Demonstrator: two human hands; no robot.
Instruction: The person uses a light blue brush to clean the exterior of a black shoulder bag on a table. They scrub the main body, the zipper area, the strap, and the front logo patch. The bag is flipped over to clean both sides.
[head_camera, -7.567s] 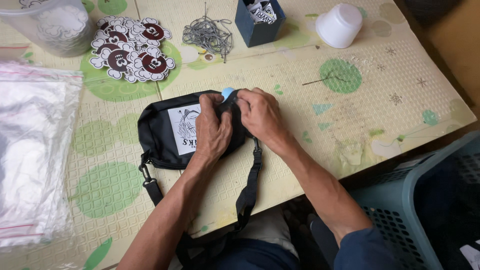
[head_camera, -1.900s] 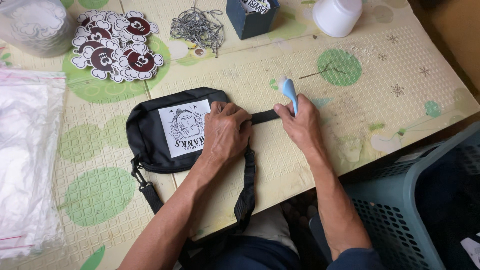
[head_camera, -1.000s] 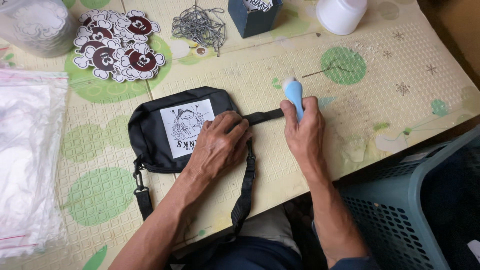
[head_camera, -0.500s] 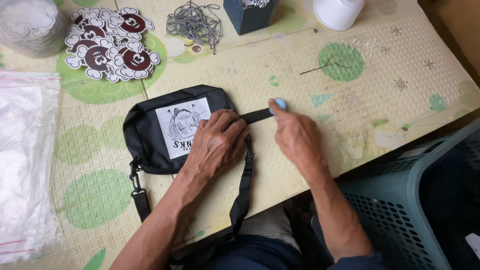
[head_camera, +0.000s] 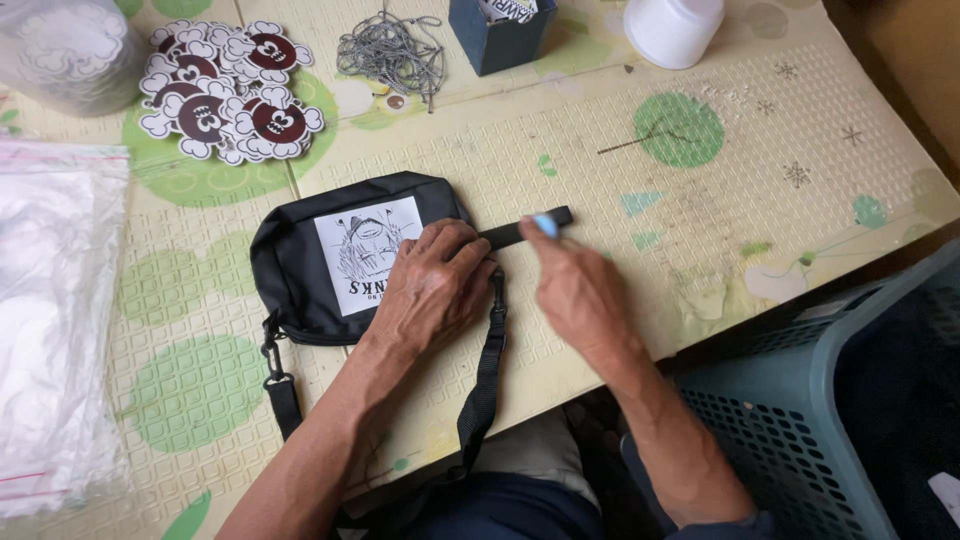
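Note:
A black sling bag (head_camera: 300, 265) with a white printed patch lies flat on the table in the head view. My left hand (head_camera: 432, 290) presses down on its right end, fingers spread over the fabric. A short black strap tab (head_camera: 515, 231) sticks out to the right of the bag. My right hand (head_camera: 575, 290) is closed around a small light-blue tool (head_camera: 545, 225) whose tip rests on that tab. The bag's long strap (head_camera: 485, 380) hangs off the table's near edge toward my lap.
A heap of round dark-red stickers (head_camera: 225, 100) lies at the back left, beside a clear tub (head_camera: 70, 50). Metal ball chains (head_camera: 395, 50), a dark blue box (head_camera: 500, 35) and a white cup (head_camera: 672, 28) stand along the back. Clear plastic bags (head_camera: 50, 320) are stacked at left; a teal basket (head_camera: 800, 420) stands at right.
My right hand, which held the blue tool upright above the strap tab, has lowered it so the tip lies on the tab. My left hand stays pressed on the bag.

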